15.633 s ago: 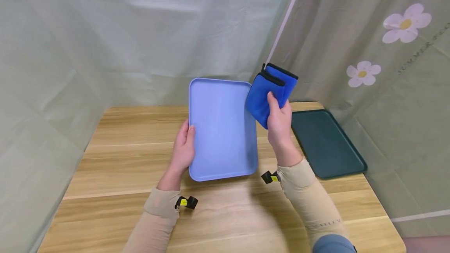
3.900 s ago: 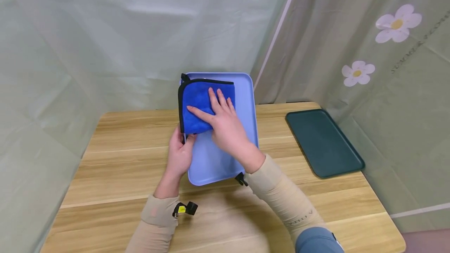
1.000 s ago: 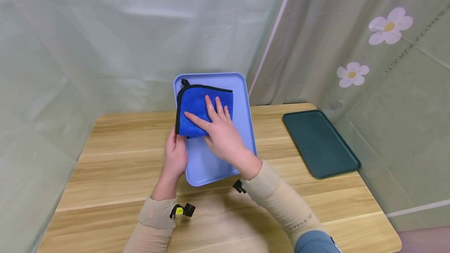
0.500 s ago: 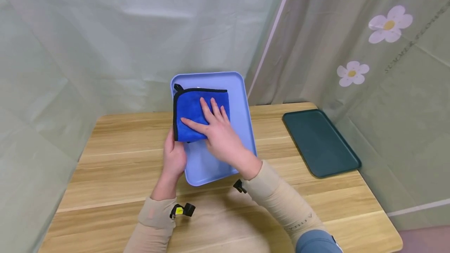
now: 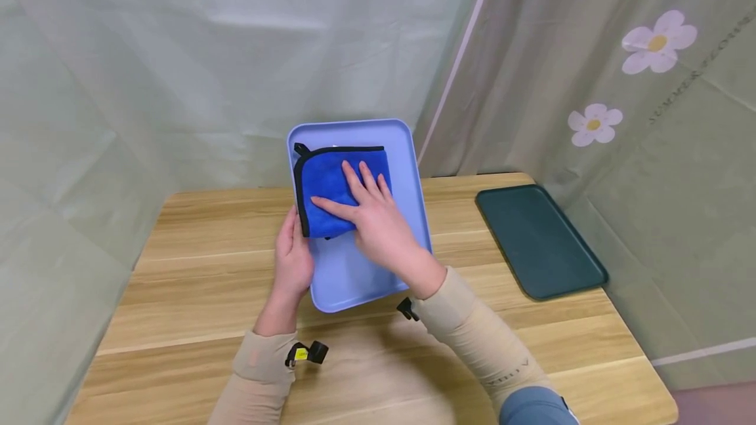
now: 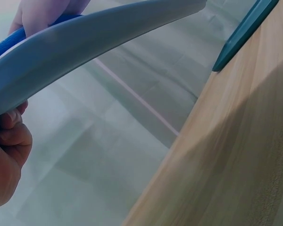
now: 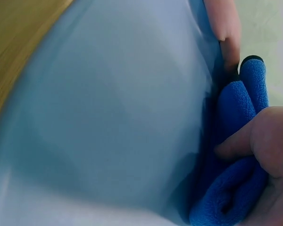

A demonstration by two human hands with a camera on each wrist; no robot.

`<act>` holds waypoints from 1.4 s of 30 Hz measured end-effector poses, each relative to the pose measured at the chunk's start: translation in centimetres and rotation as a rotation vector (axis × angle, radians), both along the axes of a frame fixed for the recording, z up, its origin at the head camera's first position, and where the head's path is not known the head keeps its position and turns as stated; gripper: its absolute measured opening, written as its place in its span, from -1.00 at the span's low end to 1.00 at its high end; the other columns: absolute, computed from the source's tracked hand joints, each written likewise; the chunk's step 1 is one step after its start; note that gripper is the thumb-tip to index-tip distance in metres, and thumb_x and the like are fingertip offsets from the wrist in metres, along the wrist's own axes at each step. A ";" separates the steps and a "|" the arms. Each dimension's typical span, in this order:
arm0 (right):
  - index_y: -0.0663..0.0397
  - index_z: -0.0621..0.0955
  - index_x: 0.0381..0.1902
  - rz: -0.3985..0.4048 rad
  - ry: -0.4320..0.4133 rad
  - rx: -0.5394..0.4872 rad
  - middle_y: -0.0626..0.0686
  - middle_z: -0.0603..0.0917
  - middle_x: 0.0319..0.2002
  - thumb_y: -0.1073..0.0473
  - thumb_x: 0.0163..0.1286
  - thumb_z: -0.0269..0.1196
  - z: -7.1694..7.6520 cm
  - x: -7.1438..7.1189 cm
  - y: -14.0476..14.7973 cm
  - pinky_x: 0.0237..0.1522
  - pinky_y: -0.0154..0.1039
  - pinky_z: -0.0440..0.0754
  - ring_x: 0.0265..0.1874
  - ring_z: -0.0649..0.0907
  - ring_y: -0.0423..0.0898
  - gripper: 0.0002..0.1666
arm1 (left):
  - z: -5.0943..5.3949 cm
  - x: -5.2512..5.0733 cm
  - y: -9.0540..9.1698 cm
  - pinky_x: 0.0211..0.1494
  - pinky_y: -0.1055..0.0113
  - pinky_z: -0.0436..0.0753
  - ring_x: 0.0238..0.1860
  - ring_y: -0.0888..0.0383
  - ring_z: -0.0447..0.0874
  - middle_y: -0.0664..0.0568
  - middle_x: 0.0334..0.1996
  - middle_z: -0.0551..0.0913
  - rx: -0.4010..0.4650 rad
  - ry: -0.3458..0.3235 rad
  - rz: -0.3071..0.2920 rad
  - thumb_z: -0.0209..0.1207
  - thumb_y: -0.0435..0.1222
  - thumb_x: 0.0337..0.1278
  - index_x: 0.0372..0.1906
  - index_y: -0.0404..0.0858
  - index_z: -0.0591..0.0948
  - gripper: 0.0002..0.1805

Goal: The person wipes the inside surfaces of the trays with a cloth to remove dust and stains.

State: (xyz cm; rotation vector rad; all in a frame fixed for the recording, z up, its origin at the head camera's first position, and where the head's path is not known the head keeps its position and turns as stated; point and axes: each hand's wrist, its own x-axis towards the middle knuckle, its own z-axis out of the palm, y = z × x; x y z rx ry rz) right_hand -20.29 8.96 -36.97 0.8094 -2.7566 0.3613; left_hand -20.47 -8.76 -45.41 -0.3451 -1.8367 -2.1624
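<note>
1. Head view: I'd judge the wiping part-way along. The blue cloth [image 5: 325, 179], folded, lies on the far, left part of the light-blue tray [image 5: 354, 281], while its near part and the strip down its right side are bare of cloth. Whether those parts have been gone over, I cannot tell. The dark green tray [image 5: 540, 241] lies apart on the table [image 5: 195, 281], to the right, with nobody touching it. The left hand [image 5: 294, 264] holds the light-blue tray by its left rim; the right hand [image 5: 384, 228] presses on the cloth, its fingers spread and fairly straight.

2. Left wrist view: The light-blue tray slants overhead, held off the table, at least along the stretch I can see. The left hand's fingers are curled in under its edge, a firm hold. The right hand's fingers show above, over the cloth.

3. Right wrist view: The cloth bunches into thick folds along one side of the tray, the thumb of the right hand dipping into them. Whether it pinches the cloth or only presses, I cannot tell.
</note>
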 end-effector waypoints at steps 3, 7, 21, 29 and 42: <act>-0.61 0.45 0.56 -0.004 -0.004 0.007 0.23 -0.05 0.73 0.54 0.37 0.27 0.0 0.0 0.2 0.63 0.29 -0.09 0.69 -0.11 0.28 0.04 | 0.0 0.1 0.0 0.60 0.29 0.28 0.57 -0.05 0.30 -0.25 0.55 0.38 0.001 -0.010 0.012 -0.30 -0.29 0.80 0.60 -0.44 0.32 -0.47; -0.62 0.46 0.56 -0.017 -0.009 0.004 0.22 -0.05 0.73 0.53 0.35 0.30 -0.2 -0.1 0.6 0.63 0.29 -0.10 0.69 -0.10 0.28 0.05 | -0.1 0.3 -0.1 0.60 0.27 0.27 0.55 -0.04 0.32 -0.26 0.53 0.41 -0.015 -0.006 0.023 -0.26 -0.29 0.79 0.59 -0.44 0.33 -0.47; -0.58 0.43 0.59 -0.043 -0.006 -0.008 0.26 -0.05 0.72 0.58 0.31 0.28 -0.2 -0.6 1.8 0.62 0.32 -0.05 0.68 -0.10 0.29 0.11 | -0.5 0.5 -0.4 0.40 0.35 0.52 0.38 0.06 0.49 -0.24 0.48 0.45 0.033 -0.038 -0.008 -0.20 -0.12 0.80 0.63 -0.37 0.30 -0.41; -0.59 0.37 0.63 -0.091 -0.013 -0.003 0.27 -0.05 0.72 0.51 0.37 0.32 -0.2 -0.9 2.3 0.63 0.31 -0.06 0.68 -0.10 0.31 0.09 | -0.2 0.4 -0.6 0.29 0.39 0.59 0.23 0.12 0.60 -0.31 0.40 0.50 0.029 -0.085 0.003 -0.20 -0.12 0.79 0.63 -0.37 0.29 -0.40; -0.58 0.36 0.63 -0.127 -0.012 0.005 0.29 -0.02 0.71 0.48 0.42 0.29 -0.2 -1.1 3.0 0.60 0.36 -0.03 0.67 -0.08 0.33 0.04 | 0.0 0.4 -0.7 0.28 0.33 0.63 0.24 0.05 0.62 -0.25 0.41 0.51 0.043 -0.058 -0.031 -0.20 -0.06 0.79 0.66 -0.30 0.28 -0.39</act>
